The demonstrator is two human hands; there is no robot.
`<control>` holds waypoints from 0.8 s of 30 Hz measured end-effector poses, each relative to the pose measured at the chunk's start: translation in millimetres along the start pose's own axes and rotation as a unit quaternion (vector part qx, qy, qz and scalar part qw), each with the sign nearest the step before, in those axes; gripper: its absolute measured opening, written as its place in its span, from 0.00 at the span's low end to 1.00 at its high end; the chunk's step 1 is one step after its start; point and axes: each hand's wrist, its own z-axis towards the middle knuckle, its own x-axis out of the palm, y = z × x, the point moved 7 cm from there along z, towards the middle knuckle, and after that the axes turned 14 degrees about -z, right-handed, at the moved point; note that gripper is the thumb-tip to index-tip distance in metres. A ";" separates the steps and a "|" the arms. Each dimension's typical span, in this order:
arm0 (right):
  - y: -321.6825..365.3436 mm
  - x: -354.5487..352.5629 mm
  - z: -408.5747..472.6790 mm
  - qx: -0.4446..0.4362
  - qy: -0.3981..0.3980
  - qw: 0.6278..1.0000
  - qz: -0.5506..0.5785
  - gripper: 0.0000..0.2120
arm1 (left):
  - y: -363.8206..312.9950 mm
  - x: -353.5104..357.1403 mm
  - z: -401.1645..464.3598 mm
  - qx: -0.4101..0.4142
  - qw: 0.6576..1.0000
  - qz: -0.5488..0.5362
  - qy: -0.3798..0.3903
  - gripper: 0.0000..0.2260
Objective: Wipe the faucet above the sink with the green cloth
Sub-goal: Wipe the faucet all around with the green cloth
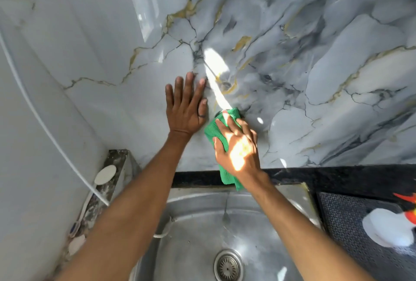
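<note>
One sink [292,193], two hands: right hand [238,145] clutching one green cloth [212,130].

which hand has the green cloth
The right hand grips the green cloth over the faucet spot; the left hand lies flat and empty on the marble wall.

- The left hand [184,109] lies flat on the marble wall [315,78], just beside the faucet spot.
- The right hand [238,148] and green cloth [212,131] cover that spot.
- The wall to the right is bare.
- The sink [198,231] basin below is open.
</note>
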 end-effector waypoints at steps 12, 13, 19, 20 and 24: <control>32.7 19.5 14.7 0.074 0.070 0.983 -0.150 0.36 | -5.3 16.7 -54.7 -0.068 0.997 -0.022 -0.023 0.29; 32.1 20.5 13.5 0.070 0.074 0.984 -0.146 0.35 | -5.4 14.0 -55.3 -0.076 0.996 -0.030 -0.027 0.29; 26.9 22.7 -28.5 0.061 -0.016 0.993 -0.100 0.31 | 0.2 11.0 -49.7 -0.057 0.998 -0.025 -0.019 0.30; 23.7 24.4 -34.7 0.059 -0.042 0.994 -0.082 0.29 | 0.8 12.6 -49.6 -0.049 0.998 -0.018 -0.024 0.29; 18.2 16.8 -33.4 0.040 -0.091 0.995 -0.030 0.31 | 2.0 18.2 -50.6 -0.033 0.998 -0.012 -0.045 0.29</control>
